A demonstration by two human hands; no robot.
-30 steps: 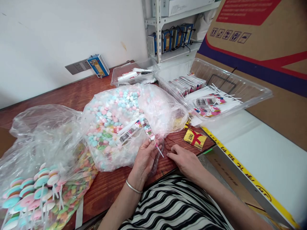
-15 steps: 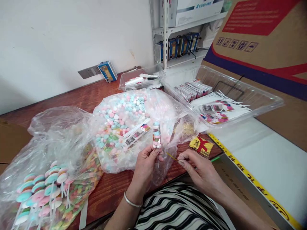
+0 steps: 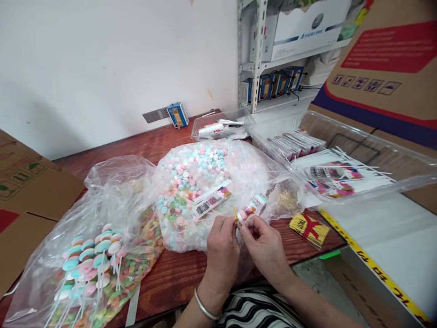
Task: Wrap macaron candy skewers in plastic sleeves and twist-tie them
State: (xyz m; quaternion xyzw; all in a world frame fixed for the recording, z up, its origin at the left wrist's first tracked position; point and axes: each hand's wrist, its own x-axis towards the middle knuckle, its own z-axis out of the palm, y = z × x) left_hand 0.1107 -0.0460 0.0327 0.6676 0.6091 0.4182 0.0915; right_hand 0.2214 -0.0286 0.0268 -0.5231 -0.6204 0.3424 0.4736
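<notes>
Nearest us, over the striped clothing (image 3: 259, 310), both hands work close together; the left hand (image 3: 223, 250) is curled nearly closed, its thumb and forefinger appearing to pinch the bottom of the candy packet (image 3: 256, 205); the right hand (image 3: 262, 248) has thumb and forefinger drawn together at the same neck, seemingly on the yellow twist tie (image 3: 235, 212), one end of which pokes up; how firmly either presses, we cannot tell.

The packet tilts away from us just beyond the fingertips, over the edge of the big clear candy bag (image 3: 249, 166); we judge that a loose pinch could let the neck slip open and the candies slide down; uneven twisting could leave the tie slack, while too much could snap it or tear the film.

A loose printed wrapper (image 3: 211, 201) lies on the bag, and a bundle of ties (image 3: 310, 230) sits right of the hands; a careless elbow could knock that bundle off the table edge; farther back, the large clear tray (image 3: 409, 182) holds more wrappers, well out of the way.
</notes>
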